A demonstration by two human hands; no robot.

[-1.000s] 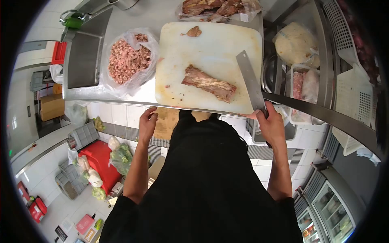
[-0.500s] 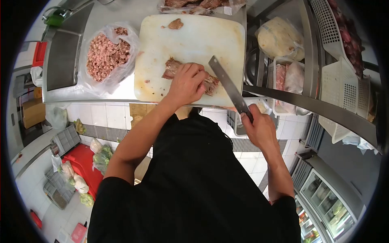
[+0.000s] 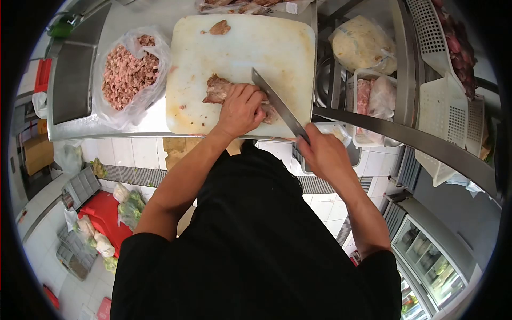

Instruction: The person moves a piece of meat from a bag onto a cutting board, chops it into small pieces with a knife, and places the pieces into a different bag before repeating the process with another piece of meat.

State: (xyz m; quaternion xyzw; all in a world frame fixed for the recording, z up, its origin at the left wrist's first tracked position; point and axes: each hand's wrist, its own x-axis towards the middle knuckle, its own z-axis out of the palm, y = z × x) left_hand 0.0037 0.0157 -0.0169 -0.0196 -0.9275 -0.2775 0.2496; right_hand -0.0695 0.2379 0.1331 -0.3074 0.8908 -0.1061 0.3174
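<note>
Brown meat [image 3: 216, 90] seems steadied: our left hand [image 3: 240, 111] has come down to grip it. Beside it, our right hand [image 3: 324, 152] grips the knife [image 3: 278, 105].

Matt, scuffed plastic board [image 3: 240, 50]; smooth, lightly glossy metal blade [image 3: 278, 102].

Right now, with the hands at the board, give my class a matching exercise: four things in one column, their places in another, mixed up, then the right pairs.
Things
1. Left hand
2. Knife
3. Bag of chopped meat
4. Small scrap of meat

Places
A. On the steel counter, between the sink and the board
B. Over the large piece of meat
C. Near the far edge of the cutting board
D. In the right hand

Right pairs: 1-B, 2-D, 3-A, 4-C
</note>
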